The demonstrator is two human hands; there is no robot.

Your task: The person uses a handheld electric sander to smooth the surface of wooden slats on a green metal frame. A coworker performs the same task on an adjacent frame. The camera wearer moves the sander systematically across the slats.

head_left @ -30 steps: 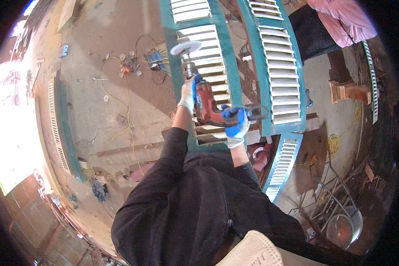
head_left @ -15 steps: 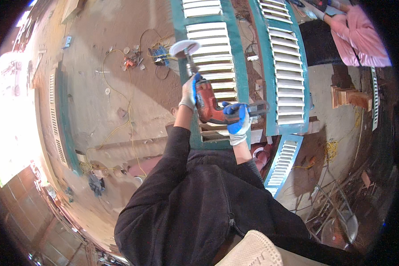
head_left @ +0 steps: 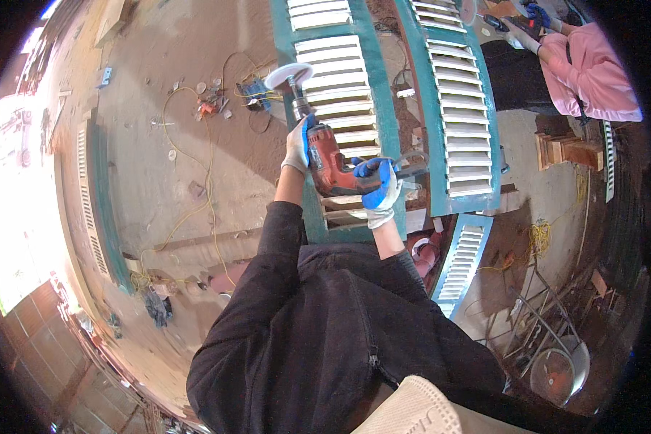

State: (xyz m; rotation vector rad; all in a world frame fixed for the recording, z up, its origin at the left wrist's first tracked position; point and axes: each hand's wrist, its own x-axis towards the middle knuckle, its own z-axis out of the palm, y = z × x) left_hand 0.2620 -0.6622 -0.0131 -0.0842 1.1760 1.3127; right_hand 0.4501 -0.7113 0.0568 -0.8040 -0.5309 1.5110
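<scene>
Both my gloved hands hold a red and dark power drill (head_left: 327, 160) above a green-framed louvered shutter (head_left: 385, 108) with white slats. A round, pale sanding disc (head_left: 289, 75) is fixed at the drill's far end, over the shutter's left stile. My left hand (head_left: 297, 147) is wrapped round the front of the drill body, behind the chuck. My right hand (head_left: 380, 192), in a blue and white glove, is closed round the rear handle. Whether a finger presses the trigger is hidden.
A second green shutter (head_left: 456, 116) lies to the right, a smaller blue-framed one (head_left: 461, 260) nearer. A co-worker in pink (head_left: 586, 72) holds a tool at upper right. Yellow cords (head_left: 211, 173) cross the floor; another shutter (head_left: 98, 202) stands left. Wood blocks (head_left: 568, 152) sit right.
The drill and both hands have shifted slightly left in view, and the disc sits a little higher. The co-worker's hands and tool have come further into view.
</scene>
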